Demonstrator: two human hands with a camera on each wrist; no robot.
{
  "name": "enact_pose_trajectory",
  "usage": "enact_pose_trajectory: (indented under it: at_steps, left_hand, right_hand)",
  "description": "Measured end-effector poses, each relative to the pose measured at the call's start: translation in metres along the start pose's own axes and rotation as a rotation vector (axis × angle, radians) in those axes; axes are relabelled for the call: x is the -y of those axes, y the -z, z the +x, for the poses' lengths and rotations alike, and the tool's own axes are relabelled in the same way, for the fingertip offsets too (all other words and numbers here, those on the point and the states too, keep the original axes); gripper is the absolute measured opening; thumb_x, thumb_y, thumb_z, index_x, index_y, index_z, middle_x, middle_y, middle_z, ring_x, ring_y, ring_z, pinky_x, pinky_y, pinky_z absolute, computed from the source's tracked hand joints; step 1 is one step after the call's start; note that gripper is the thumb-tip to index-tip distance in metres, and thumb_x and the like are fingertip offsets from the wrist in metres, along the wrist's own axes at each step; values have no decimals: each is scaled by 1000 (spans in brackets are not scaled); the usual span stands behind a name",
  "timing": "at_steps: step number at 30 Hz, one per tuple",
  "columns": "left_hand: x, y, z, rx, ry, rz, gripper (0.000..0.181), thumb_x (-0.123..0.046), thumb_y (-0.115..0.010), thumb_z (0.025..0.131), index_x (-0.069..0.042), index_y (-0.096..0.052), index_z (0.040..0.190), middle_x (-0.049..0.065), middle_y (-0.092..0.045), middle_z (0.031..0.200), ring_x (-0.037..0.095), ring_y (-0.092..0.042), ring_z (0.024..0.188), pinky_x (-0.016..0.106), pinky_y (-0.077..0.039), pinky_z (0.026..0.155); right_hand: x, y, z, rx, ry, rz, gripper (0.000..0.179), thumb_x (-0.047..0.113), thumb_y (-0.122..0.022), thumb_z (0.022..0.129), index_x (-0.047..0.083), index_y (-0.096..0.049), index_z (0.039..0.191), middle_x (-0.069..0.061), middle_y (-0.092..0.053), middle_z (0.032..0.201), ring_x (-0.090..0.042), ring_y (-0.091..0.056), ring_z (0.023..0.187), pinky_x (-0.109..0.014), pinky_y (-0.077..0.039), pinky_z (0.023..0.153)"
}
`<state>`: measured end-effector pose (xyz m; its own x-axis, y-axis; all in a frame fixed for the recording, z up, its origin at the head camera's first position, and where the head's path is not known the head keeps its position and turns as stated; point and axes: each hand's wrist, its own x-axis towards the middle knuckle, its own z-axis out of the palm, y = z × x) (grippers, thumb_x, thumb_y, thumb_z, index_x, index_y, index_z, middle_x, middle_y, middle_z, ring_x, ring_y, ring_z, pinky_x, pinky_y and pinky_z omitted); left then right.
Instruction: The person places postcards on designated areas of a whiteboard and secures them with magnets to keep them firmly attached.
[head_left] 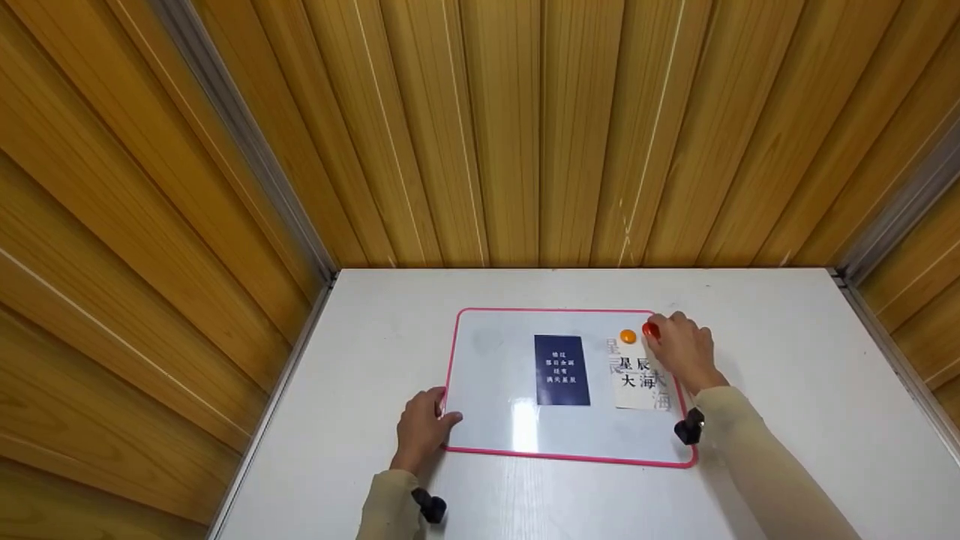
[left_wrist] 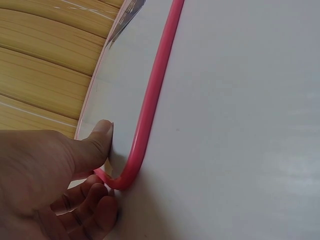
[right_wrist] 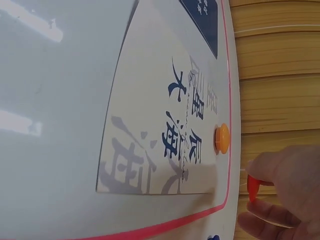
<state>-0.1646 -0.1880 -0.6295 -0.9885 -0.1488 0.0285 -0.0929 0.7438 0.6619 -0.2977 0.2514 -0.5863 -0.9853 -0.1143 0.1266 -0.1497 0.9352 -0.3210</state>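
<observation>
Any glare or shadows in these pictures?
Head view: bright glare on the whiteboard, below the dark blue card; left wrist view: a soft shadow on the white table near the whiteboard's corner; right wrist view: two pale glare streaks at the picture's left.

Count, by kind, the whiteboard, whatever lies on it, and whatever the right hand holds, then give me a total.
Whiteboard: 1
Cards: 2 (blue card, white card)
Magnets: 2 (orange magnet, red magnet pinched in the right hand)
Total: 5
</observation>
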Motion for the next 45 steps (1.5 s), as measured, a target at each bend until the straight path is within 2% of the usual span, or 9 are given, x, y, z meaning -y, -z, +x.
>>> enact_pose_trajectory:
  at_steps: [10,18,27,38,45]
  left_hand:
    - [-1,1,0,-4,-18,-8,54,-17,-84,85,-1,-65,133,4,-60,88,19,-51,79,40,-47,73]
    - [-2,0,3,-6,-20,19,54,-20,-86,84,-4,-67,132,3,-55,83,17,-48,75,35,-41,66]
    - [-3,0,3,11,-16,3,54,-21,-85,85,-4,-66,132,2,-56,85,18,-49,76,36,-42,68]
    - [-4,-1,4,15,-10,-15,52,-19,-85,85,-4,-67,132,3,-57,85,18,-50,77,36,-43,69]
    - [-1,0,0,0,2,-11,54,-19,-85,85,-3,-66,134,3,-59,87,18,-51,77,37,-45,69]
  right_hand:
    - [15,0,7,1,17,20,48,24,-75,95,2,-63,136,-28,-62,115,-43,-61,98,-59,-46,87]
    - [27,-2,11,5,24,31,45,23,-74,95,3,-65,135,-27,-63,115,-42,-61,100,-56,-43,85]
    - [37,-3,12,-2,27,39,44,22,-74,95,3,-65,134,-28,-62,119,-44,-61,104,-59,-46,90]
    - [52,-11,15,-46,71,22,39,22,-76,93,4,-70,127,-24,-66,113,-40,-63,101,-58,-47,89]
    - [61,-18,13,-36,99,2,39,24,-75,94,5,-69,128,-22,-66,111,-39,-65,97,-59,-46,91]
